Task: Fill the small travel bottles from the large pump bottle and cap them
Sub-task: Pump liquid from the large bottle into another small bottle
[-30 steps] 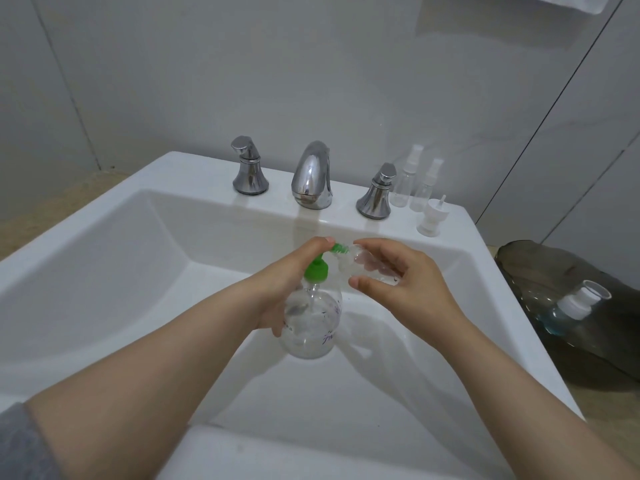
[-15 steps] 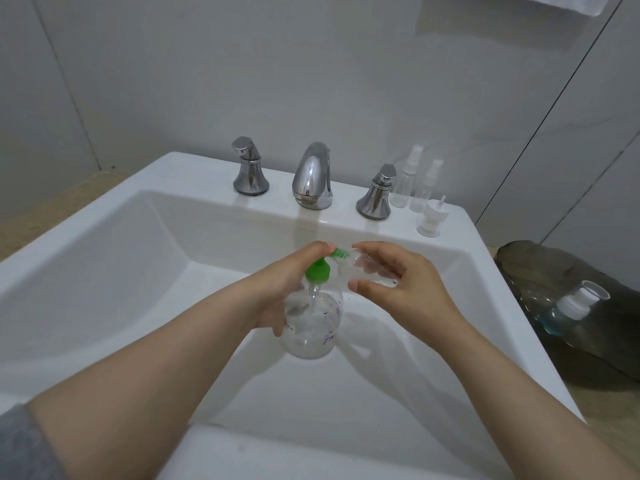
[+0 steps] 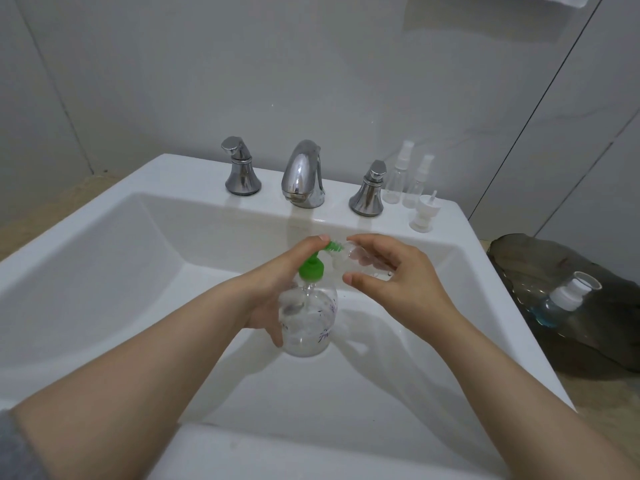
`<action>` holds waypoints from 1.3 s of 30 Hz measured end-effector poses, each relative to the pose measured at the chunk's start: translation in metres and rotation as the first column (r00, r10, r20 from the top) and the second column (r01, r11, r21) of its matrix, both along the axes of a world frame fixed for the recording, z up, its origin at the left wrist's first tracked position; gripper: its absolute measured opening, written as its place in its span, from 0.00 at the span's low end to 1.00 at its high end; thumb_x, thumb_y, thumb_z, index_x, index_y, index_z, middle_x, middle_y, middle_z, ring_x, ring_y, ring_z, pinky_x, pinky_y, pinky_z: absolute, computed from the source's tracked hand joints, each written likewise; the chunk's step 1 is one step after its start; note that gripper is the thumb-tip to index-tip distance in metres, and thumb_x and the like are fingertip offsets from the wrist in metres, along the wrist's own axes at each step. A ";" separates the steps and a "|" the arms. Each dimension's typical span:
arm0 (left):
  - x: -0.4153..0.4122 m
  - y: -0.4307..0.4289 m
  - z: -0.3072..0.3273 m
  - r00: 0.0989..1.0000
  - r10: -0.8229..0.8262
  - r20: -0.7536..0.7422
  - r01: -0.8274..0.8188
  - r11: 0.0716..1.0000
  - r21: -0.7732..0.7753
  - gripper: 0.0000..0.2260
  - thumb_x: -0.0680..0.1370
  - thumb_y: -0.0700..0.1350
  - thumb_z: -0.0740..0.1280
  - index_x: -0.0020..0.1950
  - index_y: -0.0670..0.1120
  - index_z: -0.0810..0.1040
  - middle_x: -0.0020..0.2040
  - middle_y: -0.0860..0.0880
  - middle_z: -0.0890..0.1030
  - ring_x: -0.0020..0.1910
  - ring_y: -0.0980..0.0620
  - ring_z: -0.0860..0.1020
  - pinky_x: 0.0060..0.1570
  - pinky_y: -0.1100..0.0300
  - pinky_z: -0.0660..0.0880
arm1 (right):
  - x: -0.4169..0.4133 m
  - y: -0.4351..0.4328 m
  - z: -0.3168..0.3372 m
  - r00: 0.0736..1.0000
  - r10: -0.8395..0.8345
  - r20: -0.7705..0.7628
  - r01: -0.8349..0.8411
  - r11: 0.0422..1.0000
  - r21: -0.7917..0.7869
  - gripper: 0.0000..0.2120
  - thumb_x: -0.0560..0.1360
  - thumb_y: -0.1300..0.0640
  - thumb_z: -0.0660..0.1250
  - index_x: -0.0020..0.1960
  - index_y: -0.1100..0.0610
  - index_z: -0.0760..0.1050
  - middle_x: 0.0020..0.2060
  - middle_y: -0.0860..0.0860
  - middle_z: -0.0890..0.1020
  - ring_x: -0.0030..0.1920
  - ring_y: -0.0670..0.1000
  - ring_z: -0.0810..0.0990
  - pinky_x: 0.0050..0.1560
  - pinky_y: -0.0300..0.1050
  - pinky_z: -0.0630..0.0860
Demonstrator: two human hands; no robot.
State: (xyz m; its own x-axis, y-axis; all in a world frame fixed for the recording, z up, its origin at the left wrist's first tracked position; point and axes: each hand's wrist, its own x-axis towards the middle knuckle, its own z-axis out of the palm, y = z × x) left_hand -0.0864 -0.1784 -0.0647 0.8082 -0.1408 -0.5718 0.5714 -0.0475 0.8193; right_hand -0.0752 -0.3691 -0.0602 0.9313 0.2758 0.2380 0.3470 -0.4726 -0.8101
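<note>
**Q:** State the grip condition of each hand.

**A:** The left hand (image 3: 277, 289) is wrapped round the pump bottle (image 3: 308, 323), which is held above the sink (image 3: 104, 271). 1 finger lies on top of the green pump head (image 3: 311, 268). The right hand (image 3: 398, 282) pinches the small travel bottle (image 3: 360, 263) between thumb and fingers.

**Q:** Where does the travel bottle lie relative to the pump?

**A:** Directly right of the pump head. Its long axis is tilted close to horizontal, with the open mouth pointing left at the nozzle (image 3: 334, 244). Actual contact cannot be confirmed. The nozzle points right, so both axes run roughly in 1 line.

**Q:** What does the coming move depend on?

**A:** Judgement: the mouth must sit at the nozzle tip while the left finger presses down. The left hand is nearer the pump head. The right hand alone steers the bottle.

**Q:** Surroundings and obstructions?

**A:** On the rear right ledge, the taller spray bottle (image 3: 396, 181) and the shorter spray bottle (image 3: 416, 187) stand capped beside the right tap handle (image 3: 369, 190). A loose white cap (image 3: 424, 213) stands just in front of them. The faucet (image 3: 303, 174) is behind the hands, apart. Nothing is seen blocking the mouth or nozzle. The fill level cannot be read.
</note>
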 end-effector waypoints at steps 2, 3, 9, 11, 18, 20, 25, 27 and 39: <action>0.000 0.000 -0.001 1.000 0.018 0.008 -0.018 1.000 -0.015 0.31 0.71 0.71 0.63 0.71 0.59 0.70 0.69 0.48 0.70 0.70 0.40 0.69 0.61 0.23 0.63 | 0.000 0.000 0.000 1.000 0.000 0.002 0.000 1.000 -0.002 0.21 0.68 0.58 0.77 0.57 0.42 0.77 0.49 0.43 0.83 0.53 0.40 0.80 0.59 0.37 0.74; 0.000 0.001 -0.001 1.000 0.013 0.018 -0.013 1.000 -0.014 0.30 0.71 0.70 0.64 0.70 0.59 0.71 0.68 0.48 0.70 0.69 0.40 0.69 0.60 0.23 0.64 | 0.000 0.000 0.000 1.000 0.000 0.001 0.000 1.000 -0.001 0.21 0.68 0.58 0.77 0.57 0.42 0.77 0.49 0.43 0.83 0.53 0.40 0.80 0.59 0.36 0.74; 0.002 0.003 0.001 1.000 -0.004 0.013 0.004 1.000 0.026 0.34 0.61 0.68 0.66 0.64 0.55 0.75 0.64 0.45 0.72 0.65 0.37 0.72 0.57 0.25 0.69 | 0.001 0.001 -0.001 1.000 0.007 -0.002 -0.007 1.000 -0.023 0.21 0.68 0.58 0.77 0.57 0.44 0.78 0.49 0.43 0.83 0.53 0.40 0.80 0.60 0.37 0.74; 0.002 0.004 0.000 1.000 0.008 0.007 -0.008 1.000 0.028 0.32 0.63 0.67 0.67 0.64 0.54 0.76 0.62 0.44 0.73 0.65 0.37 0.72 0.58 0.25 0.69 | 0.001 0.001 -0.002 1.000 0.007 -0.004 -0.007 0.999 -0.035 0.21 0.68 0.57 0.77 0.57 0.42 0.78 0.49 0.43 0.83 0.53 0.40 0.80 0.59 0.36 0.74; 0.003 0.005 0.000 1.000 -0.007 0.005 0.007 1.000 0.024 0.35 0.62 0.67 0.66 0.66 0.54 0.75 0.65 0.44 0.72 0.67 0.36 0.71 0.60 0.24 0.67 | 0.000 0.002 -0.002 1.000 0.008 -0.012 -0.008 0.999 -0.038 0.21 0.68 0.57 0.77 0.57 0.42 0.78 0.49 0.44 0.83 0.53 0.39 0.80 0.60 0.37 0.74; 0.003 0.005 -0.001 1.000 0.002 0.000 -0.002 1.000 0.024 0.35 0.61 0.67 0.66 0.65 0.54 0.75 0.66 0.44 0.72 0.67 0.37 0.71 0.60 0.24 0.67 | 0.000 0.001 -0.002 1.000 0.005 -0.015 -0.006 0.999 -0.034 0.21 0.68 0.57 0.77 0.57 0.42 0.78 0.49 0.44 0.83 0.53 0.40 0.80 0.60 0.37 0.74; 0.004 0.005 -0.004 1.000 -0.006 -0.006 0.006 0.999 0.044 0.32 0.66 0.69 0.67 0.65 0.55 0.75 0.66 0.46 0.72 0.66 0.41 0.72 0.61 0.26 0.67 | 0.000 0.001 -0.002 1.000 0.002 -0.016 -0.002 1.000 -0.021 0.21 0.68 0.57 0.77 0.57 0.42 0.78 0.49 0.44 0.83 0.53 0.40 0.80 0.60 0.38 0.74; 0.004 0.006 -0.005 1.000 -0.004 -0.010 0.004 1.000 0.031 0.31 0.70 0.71 0.65 0.68 0.57 0.73 0.68 0.46 0.71 0.66 0.40 0.72 0.61 0.26 0.67 | 0.001 0.001 -0.002 1.000 -0.004 -0.010 0.004 1.000 -0.015 0.21 0.68 0.57 0.77 0.58 0.43 0.78 0.49 0.44 0.83 0.53 0.41 0.80 0.60 0.38 0.74; 0.005 0.004 -0.003 1.000 0.013 0.010 -0.014 0.999 0.037 0.31 0.71 0.70 0.65 0.69 0.57 0.72 0.69 0.46 0.70 0.68 0.38 0.70 0.60 0.24 0.66 | -0.001 0.001 0.001 1.000 -0.002 -0.010 0.001 1.000 -0.006 0.21 0.68 0.57 0.77 0.58 0.43 0.77 0.49 0.43 0.83 0.54 0.41 0.79 0.60 0.37 0.74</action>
State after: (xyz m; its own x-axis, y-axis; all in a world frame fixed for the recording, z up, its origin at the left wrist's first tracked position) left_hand -0.0818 -0.1745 -0.0677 0.8154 -0.1085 -0.5686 0.5642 -0.0707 0.8226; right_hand -0.0759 -0.3679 -0.0594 0.9341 0.2758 0.2268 0.3380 -0.4778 -0.8109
